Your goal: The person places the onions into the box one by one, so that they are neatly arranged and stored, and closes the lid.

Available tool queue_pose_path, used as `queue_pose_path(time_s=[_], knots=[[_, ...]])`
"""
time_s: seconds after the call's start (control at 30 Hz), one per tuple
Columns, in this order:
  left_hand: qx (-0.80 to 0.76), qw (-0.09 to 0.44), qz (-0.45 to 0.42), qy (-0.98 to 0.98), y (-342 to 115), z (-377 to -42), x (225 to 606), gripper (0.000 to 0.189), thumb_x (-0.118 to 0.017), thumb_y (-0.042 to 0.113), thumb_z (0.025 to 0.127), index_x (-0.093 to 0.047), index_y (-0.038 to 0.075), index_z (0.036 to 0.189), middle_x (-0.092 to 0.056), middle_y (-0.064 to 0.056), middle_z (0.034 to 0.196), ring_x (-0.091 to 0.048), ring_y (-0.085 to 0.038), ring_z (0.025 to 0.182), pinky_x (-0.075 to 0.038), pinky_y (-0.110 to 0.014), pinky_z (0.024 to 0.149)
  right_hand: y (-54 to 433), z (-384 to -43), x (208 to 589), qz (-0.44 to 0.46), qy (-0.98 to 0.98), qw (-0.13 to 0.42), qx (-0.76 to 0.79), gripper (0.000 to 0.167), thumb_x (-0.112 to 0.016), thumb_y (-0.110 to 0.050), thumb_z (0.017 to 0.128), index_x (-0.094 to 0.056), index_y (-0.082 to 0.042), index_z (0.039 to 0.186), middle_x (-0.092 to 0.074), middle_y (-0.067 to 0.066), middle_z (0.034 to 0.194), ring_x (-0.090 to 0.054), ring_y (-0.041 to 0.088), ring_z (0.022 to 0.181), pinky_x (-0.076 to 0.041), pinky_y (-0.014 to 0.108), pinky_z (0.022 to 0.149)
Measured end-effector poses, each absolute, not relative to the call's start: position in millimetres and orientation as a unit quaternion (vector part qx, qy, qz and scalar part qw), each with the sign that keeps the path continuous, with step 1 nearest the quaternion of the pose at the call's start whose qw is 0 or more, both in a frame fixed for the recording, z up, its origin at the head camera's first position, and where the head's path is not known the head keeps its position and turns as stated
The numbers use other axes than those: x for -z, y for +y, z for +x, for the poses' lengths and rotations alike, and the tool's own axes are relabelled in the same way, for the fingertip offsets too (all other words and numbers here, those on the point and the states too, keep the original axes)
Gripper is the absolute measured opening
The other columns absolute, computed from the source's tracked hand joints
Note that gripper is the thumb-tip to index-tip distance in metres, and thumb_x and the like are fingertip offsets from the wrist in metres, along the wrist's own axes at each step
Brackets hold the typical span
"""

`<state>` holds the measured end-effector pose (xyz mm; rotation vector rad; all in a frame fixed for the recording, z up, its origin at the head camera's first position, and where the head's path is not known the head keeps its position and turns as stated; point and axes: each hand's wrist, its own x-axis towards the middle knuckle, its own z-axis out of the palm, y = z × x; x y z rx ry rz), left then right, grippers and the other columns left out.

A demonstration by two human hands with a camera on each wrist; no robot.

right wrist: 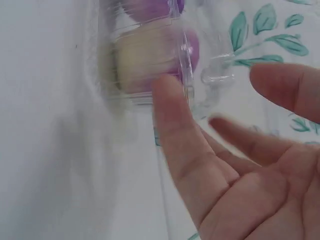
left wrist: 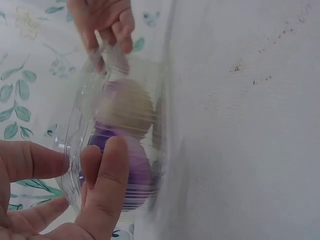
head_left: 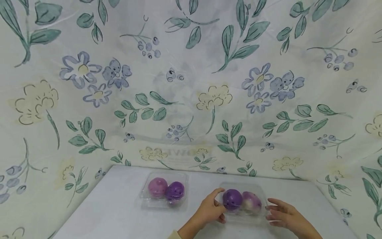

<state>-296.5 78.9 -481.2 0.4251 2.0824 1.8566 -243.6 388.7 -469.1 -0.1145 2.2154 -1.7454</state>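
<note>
A clear plastic clamshell box (head_left: 259, 217) lies on the white table, with a dark purple ball-shaped piece (head_left: 232, 199) and a purple-and-cream, turnip-like piece (head_left: 251, 201) inside. At its left end, my left hand (head_left: 209, 208) holds the box, thumb and bent fingers at the rim and side; the left wrist view shows these fingers (left wrist: 107, 185) against the clear wall. My right hand (head_left: 285, 215) is at the right end, its fingers spread and fairly straight. In the right wrist view one fingertip (right wrist: 167, 92) overlaps the box's corner; contact cannot be told.
Further left on the white table (head_left: 104, 205) stands a second clear clamshell box (head_left: 149, 203), holding a pink round piece (head_left: 158, 187) and a purple one (head_left: 175, 191). A flower-patterned cloth (head_left: 185, 83) hangs behind the table and at its sides. Small reddish specks (left wrist: 237, 67) mark the table surface.
</note>
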Motion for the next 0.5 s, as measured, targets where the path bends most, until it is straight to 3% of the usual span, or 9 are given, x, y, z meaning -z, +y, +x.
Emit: queue_pose_path(time_s=[0.13,0.27,0.5], knots=[[-0.649,0.160,0.142,0.730,79,-297,483,0.073,-0.057,-0.006,0.078,-0.042,0.010,0.148,-0.063,-0.015,0.072,-0.061,-0.016,0.051,-0.060,-0.039,0.055,379,-246,474,0.007,0.783,0.151,0.604,0.079,-0.059,-0.018,0.098,-0.009,0.018,0.147,-0.062,0.016,0.113,-0.067,0.021,0.094,-0.058,0.042,0.086],[-0.647,0.165,0.139,0.731,81,-296,483,0.074,-0.056,-0.005,0.080,-0.039,0.011,0.150,-0.064,-0.017,0.069,-0.059,-0.015,0.048,-0.059,-0.039,0.053,369,-249,477,0.057,0.798,0.148,0.582,0.079,-0.060,-0.018,0.095,-0.013,0.015,0.149,-0.065,0.013,0.097,-0.067,0.020,0.081,-0.059,0.040,0.076],[-0.647,0.155,0.146,0.732,80,-295,481,0.076,-0.056,-0.005,0.080,-0.036,0.009,0.153,-0.063,-0.018,0.069,-0.057,-0.014,0.046,-0.059,-0.037,0.052,366,-249,475,0.038,0.772,0.155,0.615,0.082,-0.057,-0.014,0.094,-0.005,0.015,0.150,-0.071,0.009,0.090,-0.068,0.016,0.075,-0.060,0.035,0.071]])
